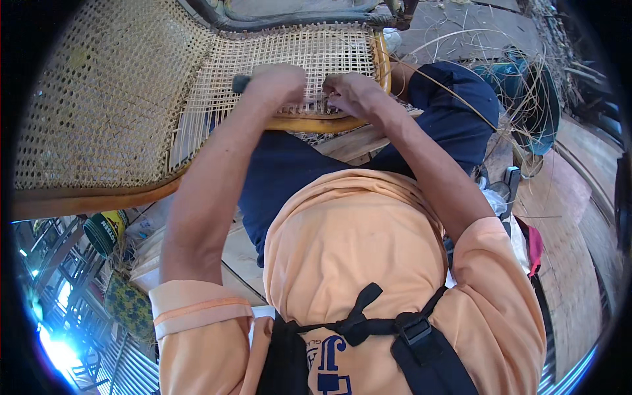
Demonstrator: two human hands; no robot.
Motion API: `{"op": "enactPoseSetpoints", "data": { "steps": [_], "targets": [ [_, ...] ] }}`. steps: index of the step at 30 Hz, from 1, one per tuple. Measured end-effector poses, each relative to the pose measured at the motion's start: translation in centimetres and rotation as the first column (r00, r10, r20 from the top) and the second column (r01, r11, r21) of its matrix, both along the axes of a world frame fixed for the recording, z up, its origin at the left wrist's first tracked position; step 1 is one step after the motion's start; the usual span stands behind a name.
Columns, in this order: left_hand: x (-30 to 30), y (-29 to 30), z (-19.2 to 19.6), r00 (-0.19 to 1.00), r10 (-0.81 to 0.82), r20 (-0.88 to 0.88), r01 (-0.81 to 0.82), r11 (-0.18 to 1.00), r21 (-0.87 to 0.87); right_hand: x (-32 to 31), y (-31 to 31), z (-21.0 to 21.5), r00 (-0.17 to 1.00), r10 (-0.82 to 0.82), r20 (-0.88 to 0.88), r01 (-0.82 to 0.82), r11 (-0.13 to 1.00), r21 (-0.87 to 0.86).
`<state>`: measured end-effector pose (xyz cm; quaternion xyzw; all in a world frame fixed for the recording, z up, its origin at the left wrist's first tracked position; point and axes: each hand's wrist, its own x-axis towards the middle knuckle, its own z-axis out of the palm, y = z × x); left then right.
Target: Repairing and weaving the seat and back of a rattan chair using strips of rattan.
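Note:
A chair frame of yellow-brown wood lies across my lap with woven cane stretched over its seat. My left hand, slightly blurred, is closed above the seat weave. Out of its left side sticks the dark, blunt end of a tool handle; the rest of that tool is hidden. Close to the seat's front rail, my right hand has its fingers bent together over the weave. What those fingers pinch cannot be made out.
Finished cane backing spreads to the left. Loose cane strands tangle over a teal container at the right. A yellow and dark green container and a patterned cushion-like thing are at lower left. Boards cover the right side.

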<state>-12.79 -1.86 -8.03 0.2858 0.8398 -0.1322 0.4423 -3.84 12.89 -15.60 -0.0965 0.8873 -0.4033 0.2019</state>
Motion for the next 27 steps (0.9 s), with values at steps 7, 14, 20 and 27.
{"op": "enactPoseSetpoints", "data": {
  "steps": [7, 14, 20, 27],
  "targets": [
    [-1.4, -5.0, -0.9, 0.996, 0.019, -0.091, -0.017, 1.000, 0.025, -0.3, -0.5, 1.3, 0.999, -0.017, 0.049, 0.014, 0.998, 0.057],
    [-2.5, -7.4, 0.4, 0.982, 0.039, -0.183, -0.034, 0.999, 0.029, -1.2, -0.9, 1.6, 0.998, 0.001, 0.062, -0.007, 0.996, 0.091],
    [-2.7, -7.6, 4.6, 0.980, 0.035, -0.195, 0.000, 0.984, 0.176, -3.4, -3.5, 2.5, 0.969, -0.127, 0.213, 0.196, 0.918, -0.346],
    [0.3, -3.9, -0.7, 0.992, 0.035, -0.119, 0.000, 0.960, 0.280, -2.6, -1.4, 2.7, 0.955, -0.079, 0.285, 0.088, 0.996, -0.019]
  ]
}}
